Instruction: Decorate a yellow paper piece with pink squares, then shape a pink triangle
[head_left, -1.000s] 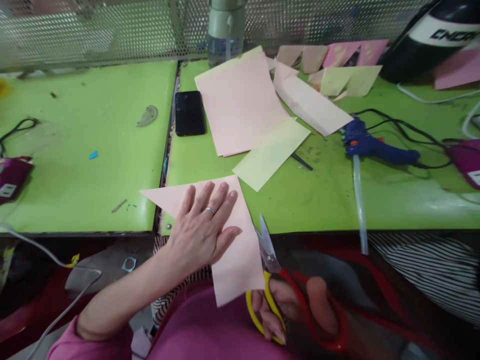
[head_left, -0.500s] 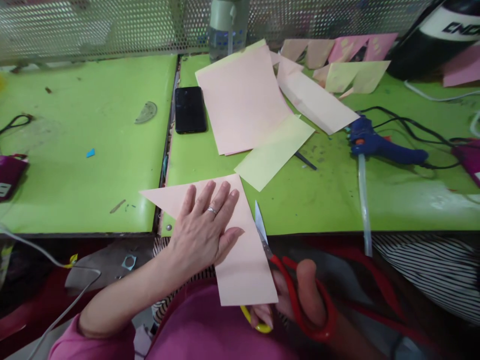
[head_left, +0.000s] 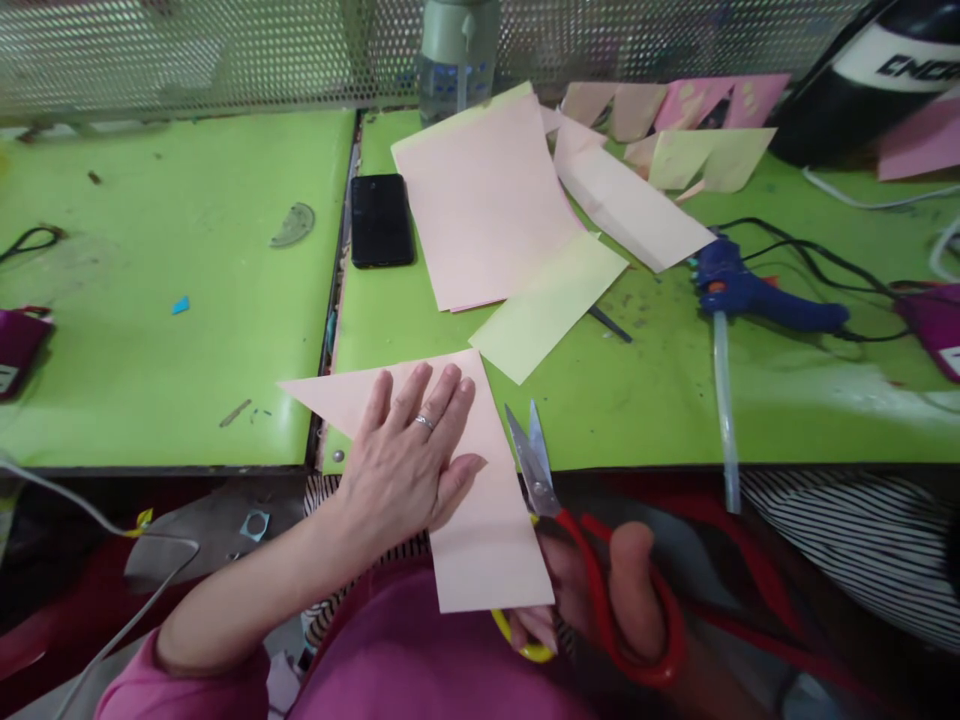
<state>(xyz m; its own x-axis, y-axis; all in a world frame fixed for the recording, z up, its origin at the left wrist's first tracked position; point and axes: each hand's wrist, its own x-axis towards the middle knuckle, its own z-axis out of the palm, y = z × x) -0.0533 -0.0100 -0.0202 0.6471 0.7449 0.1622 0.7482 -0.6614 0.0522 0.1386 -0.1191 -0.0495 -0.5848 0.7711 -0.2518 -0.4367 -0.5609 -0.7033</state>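
Note:
My left hand (head_left: pixel 409 450) lies flat with its fingers spread, pressing a folded pink sheet of paper (head_left: pixel 491 560) onto the green table. The sheet has a pointed corner to the left and a straight part that hangs over the table's front edge. Beside its right edge, my right hand (head_left: pixel 600 600) grips a pair of scissors (head_left: pixel 540 480) with red and yellow handles. The scissor blades are parted and point away from me, and no paper shows between them. Part of my right hand is hidden behind the sheet.
Past the folded sheet lie pink sheets (head_left: pixel 487 200), a yellow-green strip (head_left: pixel 551 305) and a black phone (head_left: pixel 381 220). At right is a blue glue gun (head_left: pixel 772 295) with a hanging glue stick. Bottles (head_left: pixel 457 60) and folded paper pieces (head_left: pixel 709 158) stand at the back.
The scissors have shifted slightly right, away from the sheet's edge, and both blades now show apart. My left hand and the folded sheet stay in place.

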